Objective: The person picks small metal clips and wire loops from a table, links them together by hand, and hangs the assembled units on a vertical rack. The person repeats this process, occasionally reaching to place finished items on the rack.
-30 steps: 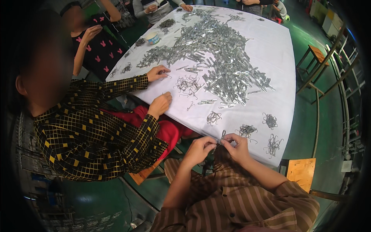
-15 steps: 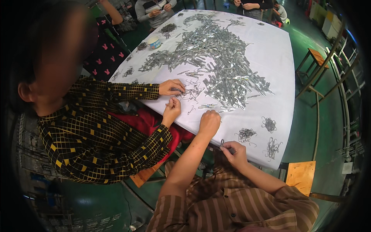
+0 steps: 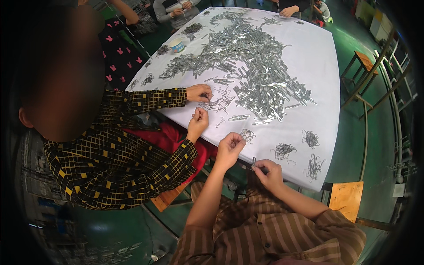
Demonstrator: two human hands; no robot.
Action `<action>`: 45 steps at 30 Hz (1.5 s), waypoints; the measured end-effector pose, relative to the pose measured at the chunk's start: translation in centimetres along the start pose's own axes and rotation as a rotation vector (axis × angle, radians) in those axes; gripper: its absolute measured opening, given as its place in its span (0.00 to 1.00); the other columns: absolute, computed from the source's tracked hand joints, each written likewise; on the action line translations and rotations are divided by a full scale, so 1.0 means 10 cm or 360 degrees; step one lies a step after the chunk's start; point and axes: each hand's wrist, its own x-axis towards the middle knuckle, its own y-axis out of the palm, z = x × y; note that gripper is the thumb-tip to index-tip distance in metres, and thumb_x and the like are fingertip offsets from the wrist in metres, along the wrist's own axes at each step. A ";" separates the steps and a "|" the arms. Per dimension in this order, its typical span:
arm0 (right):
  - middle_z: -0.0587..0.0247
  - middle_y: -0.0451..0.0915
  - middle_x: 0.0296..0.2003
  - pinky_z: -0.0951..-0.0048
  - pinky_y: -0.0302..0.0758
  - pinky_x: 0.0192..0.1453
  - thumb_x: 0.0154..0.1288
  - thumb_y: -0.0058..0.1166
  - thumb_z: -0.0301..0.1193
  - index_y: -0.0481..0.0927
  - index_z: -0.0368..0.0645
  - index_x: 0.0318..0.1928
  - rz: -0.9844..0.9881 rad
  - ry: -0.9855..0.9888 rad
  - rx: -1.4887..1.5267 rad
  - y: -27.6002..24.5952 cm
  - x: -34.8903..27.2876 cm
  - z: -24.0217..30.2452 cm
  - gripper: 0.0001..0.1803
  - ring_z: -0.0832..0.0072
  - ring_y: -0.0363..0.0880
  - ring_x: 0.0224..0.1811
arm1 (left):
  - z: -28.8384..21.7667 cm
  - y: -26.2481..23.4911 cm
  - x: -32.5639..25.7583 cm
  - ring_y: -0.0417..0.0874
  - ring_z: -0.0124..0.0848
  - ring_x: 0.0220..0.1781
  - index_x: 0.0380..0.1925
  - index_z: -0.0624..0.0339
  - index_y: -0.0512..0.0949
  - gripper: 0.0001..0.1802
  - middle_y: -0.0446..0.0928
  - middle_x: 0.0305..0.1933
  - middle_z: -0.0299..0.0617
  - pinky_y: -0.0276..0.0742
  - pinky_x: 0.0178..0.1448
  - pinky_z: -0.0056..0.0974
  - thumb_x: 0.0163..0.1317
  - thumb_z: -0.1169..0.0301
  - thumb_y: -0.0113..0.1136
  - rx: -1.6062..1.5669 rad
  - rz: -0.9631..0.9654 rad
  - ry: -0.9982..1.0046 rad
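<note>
My left hand [image 3: 229, 149] is above the table's near edge, thumb and fingers pinched together; whatever it holds is too small to make out. Just beyond it lies a small bunch of thin wire hooks [image 3: 248, 135]. In my right hand [image 3: 270, 173], lower and to the right at the edge, a small dark metal loop piece [image 3: 254, 161] stands upright between thumb and forefinger. A large heap of shiny, elongated metal pieces [image 3: 260, 66] spreads over the middle of the white-covered table [image 3: 309, 57].
Bunches of wire hooks [image 3: 284, 151] lie near the right edge. To my left, a person in a checked shirt [image 3: 128, 163] works over more hooks [image 3: 221, 102]. A paper tub [image 3: 176, 45] stands at the far left. Wooden stools [image 3: 346, 199] flank the table's right side.
My left hand has drawn back from beside the heap toward my body, uncovering the small bunch of hooks. My right hand stays almost in place with its metal piece.
</note>
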 end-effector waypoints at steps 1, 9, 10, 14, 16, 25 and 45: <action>0.55 0.80 0.26 0.71 0.75 0.31 0.53 0.61 0.24 0.79 0.37 0.31 -0.0006 0.0019 -0.0015 -0.01 0.00 -0.01 0.06 0.66 0.80 0.27 | -0.01 0.03 -0.11 0.71 0.20 0.29 0.31 0.65 0.73 0.04 0.73 0.30 0.34 0.67 0.36 0.24 0.56 0.78 0.58 -0.0013 0.0046 0.0094; 0.55 0.79 0.25 0.71 0.74 0.29 0.52 0.61 0.24 0.79 0.37 0.31 0.0035 0.0020 0.0024 0.04 0.01 0.04 0.06 0.66 0.79 0.26 | -0.25 0.10 -0.55 0.72 0.28 0.38 0.30 0.62 0.71 0.05 0.72 0.37 0.38 0.67 0.42 0.31 0.55 0.78 0.58 0.0274 0.0099 0.0383; 0.55 0.79 0.25 0.71 0.73 0.29 0.52 0.62 0.24 0.79 0.37 0.31 0.0039 0.0015 0.0024 0.04 0.01 0.06 0.06 0.66 0.79 0.26 | -0.24 0.10 -0.55 0.72 0.28 0.38 0.30 0.62 0.71 0.05 0.72 0.37 0.38 0.67 0.41 0.31 0.55 0.78 0.58 0.0313 0.0091 0.0402; 0.55 0.79 0.26 0.70 0.74 0.31 0.52 0.62 0.24 0.79 0.37 0.31 0.0110 0.0013 -0.0012 0.02 0.00 0.09 0.06 0.65 0.79 0.26 | -0.18 0.14 -0.56 0.73 0.27 0.34 0.32 0.64 0.71 0.05 0.76 0.36 0.40 0.70 0.41 0.31 0.57 0.80 0.55 0.0227 0.0049 0.0351; 0.55 0.80 0.26 0.69 0.74 0.33 0.52 0.62 0.25 0.80 0.37 0.31 0.0171 -0.0042 -0.0032 0.00 0.02 0.12 0.07 0.64 0.79 0.28 | -0.14 0.16 -0.59 0.74 0.26 0.32 0.33 0.64 0.70 0.04 0.78 0.36 0.41 0.71 0.40 0.31 0.58 0.81 0.54 0.0106 0.0012 0.0334; 0.54 0.76 0.34 0.64 0.70 0.43 0.57 0.52 0.24 0.80 0.37 0.38 -0.0084 -0.0466 -0.0852 -0.26 0.94 -0.50 0.09 0.59 0.73 0.39 | -0.06 0.14 -0.71 0.76 0.28 0.42 0.34 0.65 0.67 0.04 0.75 0.38 0.44 0.71 0.49 0.32 0.61 0.83 0.49 0.0155 0.0065 0.0365; 0.58 0.78 0.27 0.66 0.75 0.33 0.51 0.52 0.23 0.77 0.37 0.29 0.0399 -0.0564 -0.1589 -0.16 1.43 -0.68 0.03 0.65 0.79 0.29 | 0.11 0.13 -0.71 0.78 0.34 0.30 0.32 0.65 0.69 0.04 0.75 0.31 0.44 0.73 0.35 0.34 0.59 0.79 0.54 0.0347 0.0018 0.0460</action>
